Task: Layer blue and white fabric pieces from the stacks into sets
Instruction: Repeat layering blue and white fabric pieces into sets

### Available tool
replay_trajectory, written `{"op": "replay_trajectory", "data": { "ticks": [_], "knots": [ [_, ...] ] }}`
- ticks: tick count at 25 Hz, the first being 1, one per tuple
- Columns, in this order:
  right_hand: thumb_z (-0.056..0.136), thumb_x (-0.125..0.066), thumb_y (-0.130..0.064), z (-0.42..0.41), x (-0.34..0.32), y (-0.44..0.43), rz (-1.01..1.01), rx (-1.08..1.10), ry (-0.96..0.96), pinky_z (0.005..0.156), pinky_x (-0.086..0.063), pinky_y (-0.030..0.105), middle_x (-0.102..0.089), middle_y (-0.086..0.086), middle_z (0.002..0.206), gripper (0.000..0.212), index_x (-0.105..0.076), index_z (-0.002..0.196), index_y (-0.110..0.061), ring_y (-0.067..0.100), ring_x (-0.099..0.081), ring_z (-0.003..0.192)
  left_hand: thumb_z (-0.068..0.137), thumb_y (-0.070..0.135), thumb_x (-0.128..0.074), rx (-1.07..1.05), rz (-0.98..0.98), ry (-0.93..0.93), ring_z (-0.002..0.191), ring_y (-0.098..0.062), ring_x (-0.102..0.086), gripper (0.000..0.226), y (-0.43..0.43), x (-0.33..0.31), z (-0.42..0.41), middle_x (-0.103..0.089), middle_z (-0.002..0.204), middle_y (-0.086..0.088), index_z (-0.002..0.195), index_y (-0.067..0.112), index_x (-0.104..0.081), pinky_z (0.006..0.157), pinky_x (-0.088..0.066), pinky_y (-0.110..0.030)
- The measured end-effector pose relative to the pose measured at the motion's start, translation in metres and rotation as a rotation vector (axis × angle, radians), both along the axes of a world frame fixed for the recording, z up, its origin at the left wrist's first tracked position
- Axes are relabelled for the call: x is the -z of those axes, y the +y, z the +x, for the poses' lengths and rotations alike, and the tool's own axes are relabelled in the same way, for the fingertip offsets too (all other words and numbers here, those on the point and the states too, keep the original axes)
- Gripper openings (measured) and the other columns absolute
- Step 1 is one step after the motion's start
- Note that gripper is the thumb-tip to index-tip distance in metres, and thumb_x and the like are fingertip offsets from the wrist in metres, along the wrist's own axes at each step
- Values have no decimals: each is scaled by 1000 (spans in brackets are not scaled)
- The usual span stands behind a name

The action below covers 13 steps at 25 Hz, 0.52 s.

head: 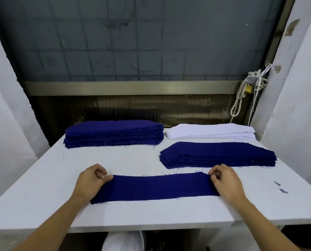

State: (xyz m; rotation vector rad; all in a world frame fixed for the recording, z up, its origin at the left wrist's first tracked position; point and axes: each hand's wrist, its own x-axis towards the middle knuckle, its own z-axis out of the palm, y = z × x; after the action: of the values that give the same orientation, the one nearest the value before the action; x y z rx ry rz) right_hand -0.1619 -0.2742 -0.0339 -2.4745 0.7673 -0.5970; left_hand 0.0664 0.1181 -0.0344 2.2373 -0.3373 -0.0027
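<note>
White counter point(42, 178), head view: long dark blue fabric strip point(156, 187) flat near front edge, ends pinched by curled fingers of left hand point(90, 182) and right hand point(225, 182). Strip best pulled taut, edges squared, before piece from white fabric stack point(210, 132) is layered on.

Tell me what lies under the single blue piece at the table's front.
Only the white table shows around the blue piece, whose ends the left hand and right hand hold. Anything thin beneath it is covered.
</note>
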Motion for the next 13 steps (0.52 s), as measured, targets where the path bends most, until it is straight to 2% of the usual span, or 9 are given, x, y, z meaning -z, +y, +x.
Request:
{"op": "replay_trajectory", "data": {
  "ticks": [3, 7, 13],
  "knots": [
    [91, -62, -13, 2, -6, 0, -17, 44, 16, 57, -41, 25, -58, -15, 80, 26, -61, 77, -35, 7, -56, 78, 86, 36, -80, 26, 22, -14, 76, -15, -62, 19, -9, -20, 10, -67, 80, 1, 85, 23, -66, 65, -44, -24],
    [92, -63, -15, 23, -32, -15, -14, 58, -43, 49, -42, 24, -62, -13, 63, 23, -62, 79, -34, 6, -59, 60, 91, 39, -74, 128, 31, -95, 81, -13, -62, 18, -59, -61, 28, -66, 85, 4, 88, 24, -64, 65, -44, -24],
    [96, -62, -21, 87, -77, -51, -1, 50, -12, 52, -43, 19, -66, -14, 73, 14, -66, 89, -32, 8, -63, 66, 95, 40, -69, 323, 111, -150, 75, -8, -60, 18, -185, -117, 52, -66, 81, 5, 89, 24, -63, 63, -43, -21]
  ]
}}
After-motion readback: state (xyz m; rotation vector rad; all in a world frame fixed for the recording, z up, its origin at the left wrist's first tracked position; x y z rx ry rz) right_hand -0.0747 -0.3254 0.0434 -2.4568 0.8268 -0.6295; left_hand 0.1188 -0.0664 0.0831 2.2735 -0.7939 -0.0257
